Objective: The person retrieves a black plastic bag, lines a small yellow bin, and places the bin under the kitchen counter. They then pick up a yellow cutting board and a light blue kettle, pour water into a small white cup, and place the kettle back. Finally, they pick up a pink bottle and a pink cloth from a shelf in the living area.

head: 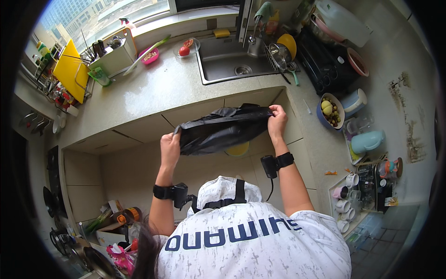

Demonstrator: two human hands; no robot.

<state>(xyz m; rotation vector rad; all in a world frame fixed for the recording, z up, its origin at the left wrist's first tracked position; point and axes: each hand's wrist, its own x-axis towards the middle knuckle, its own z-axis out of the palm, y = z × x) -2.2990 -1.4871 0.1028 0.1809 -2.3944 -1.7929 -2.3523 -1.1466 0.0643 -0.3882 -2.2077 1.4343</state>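
Note:
A black plastic bag [223, 130] is stretched between my two hands, in front of the cabinets below the counter. My left hand [170, 148] pinches its left end. On the other side, and a little higher in the picture, my right hand [277, 120] grips the opposite end, where a bit of purple shows at the fingers. The mouth of the bag seems spread between them; its inside is too dark to make out. Below the bag, a round yellow object [237, 149] is partly visible, the rest hidden behind the plastic.
Ahead, a steel sink [223, 57] is set into the counter [156, 90]. A plate with a tomato [184, 51] and a pink basket [150, 57] sit left of it. To the right are a fruit bowl [324, 118], a kettle [367, 142] and several mugs [343, 205].

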